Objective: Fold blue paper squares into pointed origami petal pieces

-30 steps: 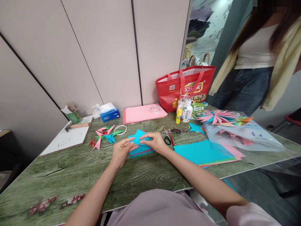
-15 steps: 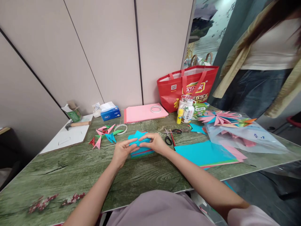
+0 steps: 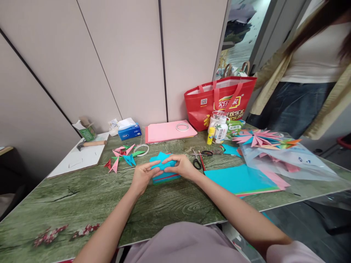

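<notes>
Between my two hands is a piece of blue folded paper [image 3: 161, 157], its pointed tip showing above my fingers. My left hand [image 3: 143, 176] pinches its left side, and my right hand [image 3: 181, 167] pinches the right side. Beneath it lies a small stack of coloured paper [image 3: 166, 179], blue on top with red and green edges. Folded paper shapes [image 3: 120, 157] in pink, green, red and blue lie beyond my left hand, beside a roll of tape [image 3: 141, 150]. Black-handled scissors [image 3: 196, 163] and a red pencil [image 3: 202, 160] rest just right of my right hand.
Large blue sheets [image 3: 233, 179] lie at right, near a pink paper star [image 3: 255, 138] on a plastic bag [image 3: 301, 164]. Behind stand a glue stick [image 3: 210, 136], a white bottle [image 3: 220, 130], a red bag [image 3: 199, 109] and a tissue box [image 3: 129, 132]. A hammer [image 3: 93, 144] lies left. Someone stands at right.
My hands keep their pinch on the blue folded paper, with hardly any movement. At the right, a grey door edge now shows beside the standing person, whose arm reaches behind the red bag.
</notes>
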The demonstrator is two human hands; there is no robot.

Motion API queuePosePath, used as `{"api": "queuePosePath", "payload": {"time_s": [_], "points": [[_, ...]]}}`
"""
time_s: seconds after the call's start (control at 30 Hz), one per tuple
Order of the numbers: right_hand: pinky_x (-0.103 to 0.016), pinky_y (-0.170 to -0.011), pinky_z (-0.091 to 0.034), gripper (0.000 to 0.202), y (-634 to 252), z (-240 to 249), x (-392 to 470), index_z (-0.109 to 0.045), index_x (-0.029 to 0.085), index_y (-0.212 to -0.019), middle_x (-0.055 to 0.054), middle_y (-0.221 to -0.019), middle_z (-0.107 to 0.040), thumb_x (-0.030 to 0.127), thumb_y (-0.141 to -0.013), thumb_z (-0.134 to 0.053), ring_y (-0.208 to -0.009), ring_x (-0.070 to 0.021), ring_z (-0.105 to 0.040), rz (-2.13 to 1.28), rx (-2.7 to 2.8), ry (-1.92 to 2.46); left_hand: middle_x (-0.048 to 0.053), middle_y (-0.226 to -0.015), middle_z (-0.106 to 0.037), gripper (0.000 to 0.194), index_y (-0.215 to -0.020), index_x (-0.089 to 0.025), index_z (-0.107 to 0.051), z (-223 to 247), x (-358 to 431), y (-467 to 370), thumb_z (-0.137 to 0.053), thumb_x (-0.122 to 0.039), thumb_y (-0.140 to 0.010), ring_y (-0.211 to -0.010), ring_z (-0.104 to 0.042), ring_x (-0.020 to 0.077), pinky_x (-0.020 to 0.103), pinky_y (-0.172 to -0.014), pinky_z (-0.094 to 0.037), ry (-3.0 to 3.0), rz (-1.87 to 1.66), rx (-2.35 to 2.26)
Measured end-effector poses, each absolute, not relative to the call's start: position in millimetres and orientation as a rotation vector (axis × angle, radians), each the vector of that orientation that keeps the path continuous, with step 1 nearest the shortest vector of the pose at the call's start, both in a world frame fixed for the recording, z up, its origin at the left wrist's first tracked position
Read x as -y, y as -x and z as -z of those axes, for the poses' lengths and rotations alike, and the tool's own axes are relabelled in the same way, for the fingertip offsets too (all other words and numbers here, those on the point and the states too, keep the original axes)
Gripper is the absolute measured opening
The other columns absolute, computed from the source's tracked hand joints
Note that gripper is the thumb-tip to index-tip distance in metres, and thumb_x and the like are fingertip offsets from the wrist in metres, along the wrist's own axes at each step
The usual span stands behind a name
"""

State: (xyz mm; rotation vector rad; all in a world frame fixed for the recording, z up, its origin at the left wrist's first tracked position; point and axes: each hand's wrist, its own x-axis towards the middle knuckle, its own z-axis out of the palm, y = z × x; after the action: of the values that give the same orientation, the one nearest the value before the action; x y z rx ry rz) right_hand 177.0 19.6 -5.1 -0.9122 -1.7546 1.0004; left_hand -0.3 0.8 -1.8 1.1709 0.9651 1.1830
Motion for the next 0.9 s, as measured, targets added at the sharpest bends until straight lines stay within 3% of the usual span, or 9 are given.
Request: {"api": "queuePosePath", "payload": {"time_s": [0.6,0.83,0.9], "points": [[-0.021,-0.054,-0.039,0.026,-175.2,11.1,-23.4,-0.066,0.013,-0.080,-0.001,-0.070,-0.063,0.029,-0.060,-0.069,-0.060,-0.0113,-0.052,-0.984,1.768,0.894,0.005,-0.076,-0.071,0.038,-0.087,-0.012,-0.068,0.4,1.0,-2.3,-0.076,-0.023,-0.051,-0.069,-0.066,0.0215,0.041,-0.077,-0.051,-1.117,-1.171,-0.961],[-0.029,-0.080,-0.039,0.020,-174.9,12.1,-25.7,-0.065,0.017,-0.078,-0.003,-0.086,-0.060,0.027,-0.061,-0.070,-0.087,-0.0173,-0.053,-0.805,1.814,0.780,0.007,-0.077,-0.071,0.038,-0.084,-0.009,-0.068,-0.3,2.7,-5.0,-0.077,-0.022,-0.050,-0.069,-0.066,0.0223,0.040,-0.073,-0.053,-1.069,-1.212,-0.962],[-0.028,-0.077,-0.040,0.027,-173.7,13.4,-25.5,-0.062,0.018,-0.085,-0.004,-0.091,-0.058,0.026,-0.060,-0.070,-0.089,-0.0177,-0.052,-0.800,1.786,0.806,0.007,-0.076,-0.071,0.038,-0.084,-0.009,-0.068,-0.6,3.2,-5.6,-0.077,-0.022,-0.050,-0.069,-0.066,0.0224,0.040,-0.073,-0.053,-1.067,-1.214,-0.964]]}}
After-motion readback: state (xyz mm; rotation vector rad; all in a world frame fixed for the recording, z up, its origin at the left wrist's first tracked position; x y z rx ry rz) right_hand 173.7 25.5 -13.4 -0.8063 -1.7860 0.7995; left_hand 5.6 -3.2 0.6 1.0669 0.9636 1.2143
